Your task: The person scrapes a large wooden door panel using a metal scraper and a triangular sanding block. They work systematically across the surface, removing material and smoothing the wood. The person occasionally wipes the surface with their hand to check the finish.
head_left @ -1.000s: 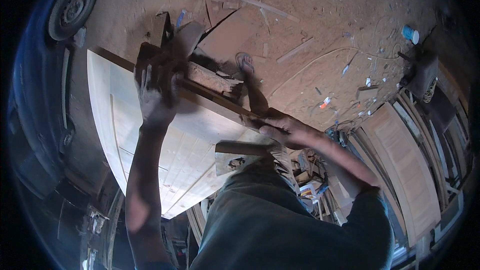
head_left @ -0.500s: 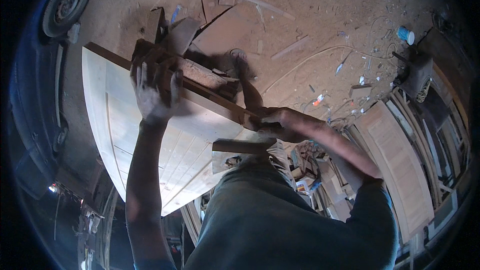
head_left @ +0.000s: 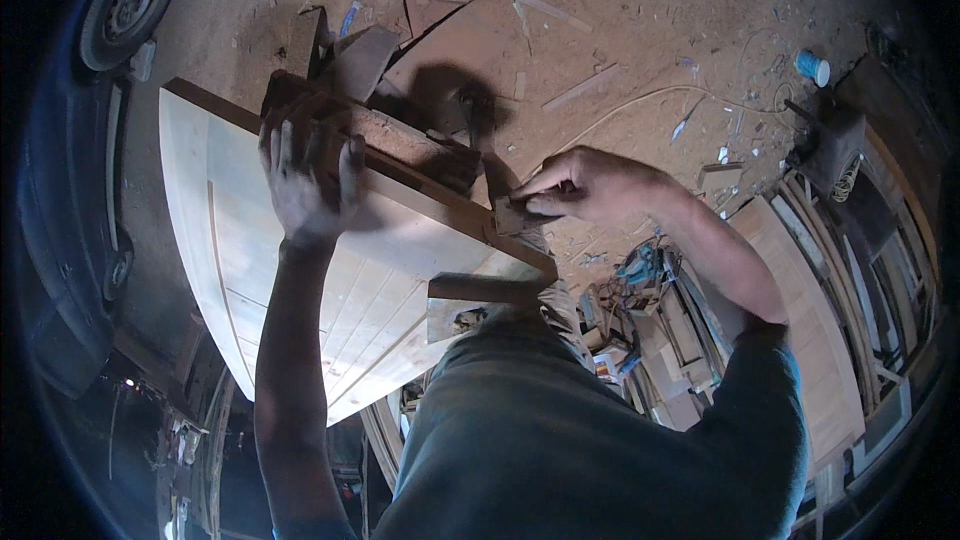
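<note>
Pale wood panel lay on trestles, its dark edge rail running ten to four o'clock; left hand pressed flat on it, right hand pinched a small block at the rail's four-o'clock end.

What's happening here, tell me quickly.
A person leans over a pale wooden panel door lying flat above a dirt floor strewn with wood scraps. The left hand presses down on a dark wooden block on the door's top edge. The right hand pinches a small piece against that edge. A vehicle wheel shows at upper left.
</note>
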Demonstrator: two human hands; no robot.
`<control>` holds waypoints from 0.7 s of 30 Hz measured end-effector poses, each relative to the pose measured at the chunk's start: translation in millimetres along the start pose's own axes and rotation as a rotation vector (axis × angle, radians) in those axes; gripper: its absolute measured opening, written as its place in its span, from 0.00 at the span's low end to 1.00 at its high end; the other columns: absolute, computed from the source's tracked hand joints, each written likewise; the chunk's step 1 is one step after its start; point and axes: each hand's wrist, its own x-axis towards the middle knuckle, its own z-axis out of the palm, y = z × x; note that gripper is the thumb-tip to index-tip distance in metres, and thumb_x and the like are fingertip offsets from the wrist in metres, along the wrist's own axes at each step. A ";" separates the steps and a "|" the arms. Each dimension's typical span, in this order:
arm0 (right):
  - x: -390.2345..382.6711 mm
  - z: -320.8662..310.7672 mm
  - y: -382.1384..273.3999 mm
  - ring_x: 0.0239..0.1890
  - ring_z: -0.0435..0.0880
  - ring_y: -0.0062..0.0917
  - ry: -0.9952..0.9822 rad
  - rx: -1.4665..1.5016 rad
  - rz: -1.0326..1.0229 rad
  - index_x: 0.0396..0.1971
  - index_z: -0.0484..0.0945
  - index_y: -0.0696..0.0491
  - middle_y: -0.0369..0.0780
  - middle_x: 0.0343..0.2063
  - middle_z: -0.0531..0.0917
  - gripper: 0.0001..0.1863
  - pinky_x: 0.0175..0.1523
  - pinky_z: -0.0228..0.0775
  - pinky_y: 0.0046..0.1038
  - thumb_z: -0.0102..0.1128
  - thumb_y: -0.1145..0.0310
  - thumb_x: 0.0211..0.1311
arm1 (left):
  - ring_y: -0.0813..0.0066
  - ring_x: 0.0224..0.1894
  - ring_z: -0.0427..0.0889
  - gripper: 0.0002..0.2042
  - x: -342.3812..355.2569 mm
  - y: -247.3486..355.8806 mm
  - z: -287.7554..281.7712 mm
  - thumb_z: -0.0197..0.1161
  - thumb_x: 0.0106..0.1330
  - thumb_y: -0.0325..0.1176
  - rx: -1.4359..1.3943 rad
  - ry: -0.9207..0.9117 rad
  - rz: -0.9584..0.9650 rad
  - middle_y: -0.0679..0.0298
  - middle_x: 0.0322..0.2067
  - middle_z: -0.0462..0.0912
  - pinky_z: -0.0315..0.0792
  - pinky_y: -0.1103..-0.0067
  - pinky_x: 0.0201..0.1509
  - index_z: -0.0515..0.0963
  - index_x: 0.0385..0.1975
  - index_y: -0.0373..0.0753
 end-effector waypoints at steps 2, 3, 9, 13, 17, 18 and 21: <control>10.7 -1.4 -3.6 0.41 0.87 0.28 0.045 -0.103 -0.046 0.55 0.87 0.52 0.43 0.39 0.87 0.19 0.49 0.78 0.32 0.67 0.55 0.73 | 0.47 0.63 0.74 0.17 0.5 0.5 -0.7 0.54 0.75 0.42 0.023 -0.007 0.002 0.50 0.60 0.79 0.59 0.52 0.73 0.83 0.53 0.42; 15.1 2.1 -6.3 0.38 0.86 0.27 0.089 -0.166 -0.125 0.52 0.87 0.53 0.43 0.37 0.87 0.20 0.47 0.77 0.32 0.66 0.53 0.73 | 0.48 0.63 0.74 0.17 0.3 0.7 -0.8 0.54 0.75 0.43 0.020 -0.006 0.000 0.50 0.59 0.79 0.60 0.53 0.73 0.84 0.53 0.42; 13.3 11.3 -20.0 0.26 0.73 0.24 -0.075 -0.098 -0.077 0.36 0.86 0.58 0.42 0.21 0.80 0.26 0.35 0.67 0.35 0.66 0.45 0.72 | 0.55 0.62 0.76 0.14 2.7 -1.3 2.2 0.60 0.73 0.45 -0.014 0.067 0.030 0.58 0.55 0.81 0.62 0.56 0.72 0.83 0.46 0.41; 7.5 10.5 -23.1 0.28 0.76 0.23 -0.148 -0.034 -0.007 0.41 0.87 0.57 0.42 0.25 0.85 0.25 0.37 0.70 0.34 0.66 0.46 0.73 | 0.57 0.61 0.77 0.15 7.2 0.9 1.7 0.60 0.73 0.46 -0.009 0.075 0.033 0.59 0.54 0.82 0.62 0.56 0.71 0.84 0.44 0.40; 9.1 14.2 -20.1 0.32 0.82 0.22 -0.137 -0.090 0.052 0.50 0.89 0.52 0.41 0.34 0.91 0.24 0.41 0.74 0.32 0.66 0.46 0.72 | 0.57 0.60 0.77 0.16 7.8 3.0 0.0 0.60 0.74 0.46 0.003 0.069 0.027 0.59 0.54 0.83 0.62 0.56 0.71 0.84 0.44 0.40; 9.5 15.0 -18.9 0.32 0.82 0.23 -0.148 -0.067 0.046 0.51 0.88 0.52 0.42 0.36 0.91 0.24 0.42 0.75 0.32 0.67 0.45 0.72 | 0.56 0.60 0.77 0.16 7.6 2.1 0.0 0.59 0.74 0.46 0.003 0.068 0.029 0.59 0.54 0.83 0.62 0.56 0.71 0.84 0.44 0.40; 7.9 14.7 -16.4 0.34 0.85 0.24 -0.189 -0.052 0.062 0.55 0.88 0.50 0.42 0.39 0.92 0.26 0.44 0.76 0.33 0.68 0.45 0.70 | 0.55 0.59 0.78 0.15 5.7 -0.4 0.6 0.62 0.73 0.46 0.016 0.050 0.041 0.58 0.54 0.83 0.62 0.56 0.71 0.84 0.44 0.40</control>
